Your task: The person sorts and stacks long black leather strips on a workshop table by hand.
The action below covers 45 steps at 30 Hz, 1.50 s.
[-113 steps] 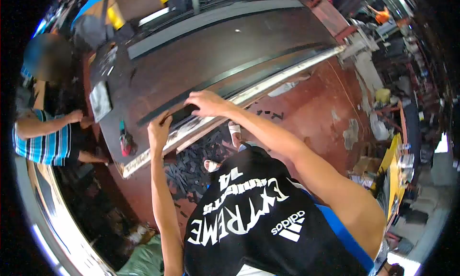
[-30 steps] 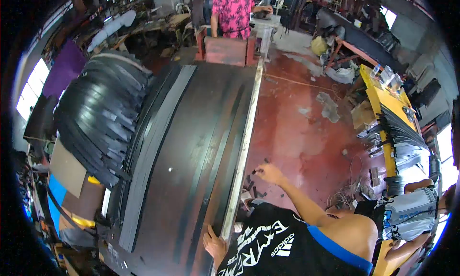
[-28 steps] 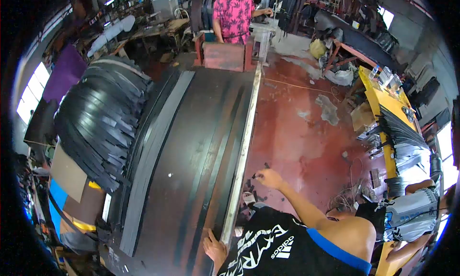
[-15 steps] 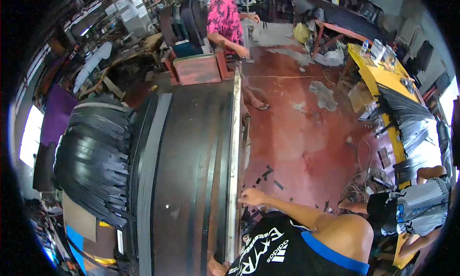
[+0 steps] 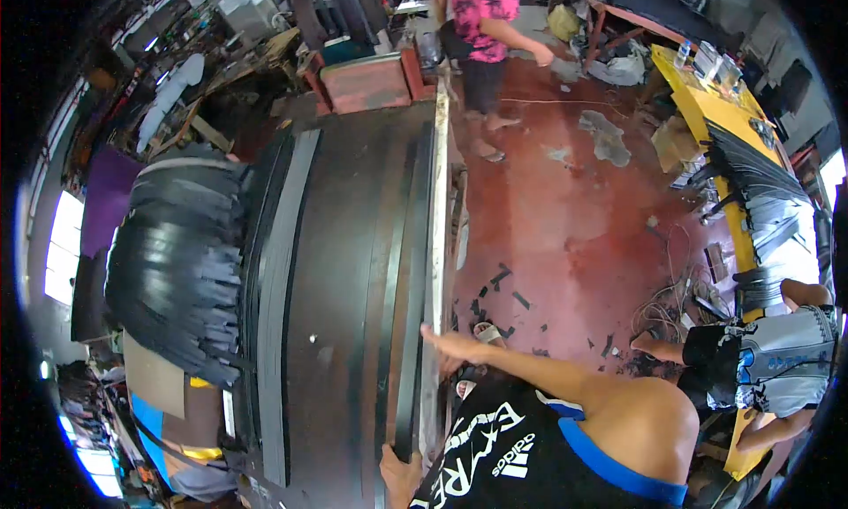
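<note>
My left hand [image 5: 402, 476] is at the bottom of the view, its thumb and fingers closed around the near part of a long black strip [image 5: 407, 403]. This strip lies lengthwise on the dark table [image 5: 340, 271], close to its pale edge [image 5: 436, 218]. My right hand [image 5: 453, 346] is farther along that edge, index finger stretched out at the strip's side and the other fingers partly hidden beneath. Grey-black strips [image 5: 276, 332] lie in a stack along the table's left side. Other thin strips [image 5: 389, 315] lie parallel between the stack and my hands.
A big bundle of black strips [image 5: 177, 253] hangs at the left. A person in a pink shirt [image 5: 481, 23] stands past the table. Another person [image 5: 768, 359] bends at a yellow bench [image 5: 707, 129] on the right. Black scraps [image 5: 521, 300] and a cable [image 5: 658, 310] lie on the red floor.
My right hand has moved onto the table edge, its index finger now extended. My left hand has shifted slightly up. The person in pink has moved right, and the view has tilted.
</note>
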Motion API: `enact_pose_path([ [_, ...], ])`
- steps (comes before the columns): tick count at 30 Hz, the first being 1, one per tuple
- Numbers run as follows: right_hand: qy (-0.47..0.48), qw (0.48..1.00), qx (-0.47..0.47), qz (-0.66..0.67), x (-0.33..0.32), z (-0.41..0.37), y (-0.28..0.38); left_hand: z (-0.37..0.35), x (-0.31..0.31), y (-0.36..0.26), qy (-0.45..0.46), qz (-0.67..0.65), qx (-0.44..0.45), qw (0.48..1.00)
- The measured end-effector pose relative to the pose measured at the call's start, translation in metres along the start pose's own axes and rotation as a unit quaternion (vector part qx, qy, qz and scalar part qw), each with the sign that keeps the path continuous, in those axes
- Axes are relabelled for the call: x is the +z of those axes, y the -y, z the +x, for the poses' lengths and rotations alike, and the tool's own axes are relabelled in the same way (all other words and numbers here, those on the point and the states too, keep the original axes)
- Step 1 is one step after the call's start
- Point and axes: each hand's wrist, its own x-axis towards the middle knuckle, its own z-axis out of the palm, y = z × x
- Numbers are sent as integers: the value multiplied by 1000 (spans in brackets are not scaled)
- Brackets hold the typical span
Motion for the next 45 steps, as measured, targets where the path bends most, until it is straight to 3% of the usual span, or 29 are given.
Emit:
enact_pose_path([
  [2, -95, 994, -33, 52, -3, 25, -1, -13, -8, -29, -34, 24, 13, 999],
  [4, -156, 948, -124, 247, 15, 25, 24, -20, -12, -36, -72, 42, 68, 994],
  [6, -96, 903, -198, 369, 9, 20, 57, -25, -11, -19, -73, 23, 81, 994],
  [8, 36, 806, -268, 526, -19, 45, 79, -32, -12, -9, -73, 2, 89, 993],
  [10, -11, 814, -352, 462, -56, 76, 91, -47, -20, -8, -97, 23, 101, 990],
  [11, -10, 814, -353, 461, -60, 70, 101, -59, -43, -48, 55, -14, -98, 994],
  [13, -150, 815, -335, 449, -59, 60, 122, -66, -51, -37, 68, -36, -107, 991],
  [14, -178, 831, -334, 408, -58, 59, 129, -71, -54, -31, 84, -59, -115, 988],
  [15, -185, 836, -336, 392, -58, 58, 132, -73, -49, -26, -57, -70, 72, 993],
  [16, -192, 842, -336, 376, -58, 57, 133, -73, -46, -23, -100, -48, 88, 990],
  [19, -206, 841, -348, 359, -59, 51, 146, -73, -54, -32, -108, -29, 52, 992],
  [24, -128, 815, -369, 427, -93, 55, 169, -81, -64, -24, -73, -31, 40, 996],
  [26, -175, 813, -359, 424, -103, 49, 179, -88, -69, -15, -61, -58, 27, 996],
  [28, -183, 825, -360, 395, -107, 38, 191, -95, -71, -8, -85, -60, 107, 989],
  [31, -161, 824, -399, 370, -93, 19, 211, -102, -80, -2, -62, -16, 66, 996],
  [32, -102, 832, -417, 353, -97, 22, 216, -103, -81, 3, -65, 3, 48, 997],
  [34, -42, 796, -402, 451, -83, 23, 234, -107, -99, -25, -56, 3, -29, 998],
  [38, -37, 843, -408, 348, -63, 27, 270, -94, -112, -12, -133, 48, -31, 989],
  [40, -76, 866, -394, 298, -56, 38, 287, -72, -113, 14, -194, 119, 21, 974],
  [45, 30, 891, -368, 264, -47, 110, 327, 12, -105, 69, -277, 219, 71, 933],
])
